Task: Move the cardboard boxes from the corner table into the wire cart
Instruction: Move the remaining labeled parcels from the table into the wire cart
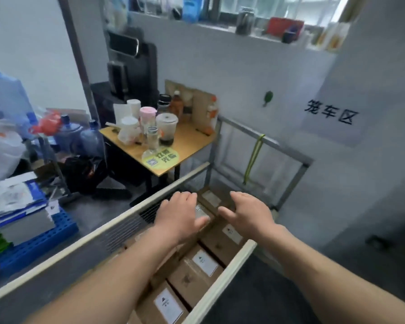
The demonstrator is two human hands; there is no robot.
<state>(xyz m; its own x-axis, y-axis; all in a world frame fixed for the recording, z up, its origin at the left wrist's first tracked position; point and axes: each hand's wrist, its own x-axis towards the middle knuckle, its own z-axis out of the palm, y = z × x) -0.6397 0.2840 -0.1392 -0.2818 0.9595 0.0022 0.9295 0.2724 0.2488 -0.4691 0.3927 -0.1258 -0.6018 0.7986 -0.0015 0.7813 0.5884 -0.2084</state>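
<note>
Left hand and right hand over wire cart, fingers straight, slightly apart, gripping nothing. Labelled cardboard boxes packed in rows inside.

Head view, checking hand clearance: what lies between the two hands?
A labelled cardboard box in the wire cart, between left hand and right hand, head view.

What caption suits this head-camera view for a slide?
Left hand and right hand open above labelled cardboard boxes packed inside the wire cart.

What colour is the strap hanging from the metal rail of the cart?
Yellow-green. The strap shows best in the head view, hanging on the cart rail.
</note>
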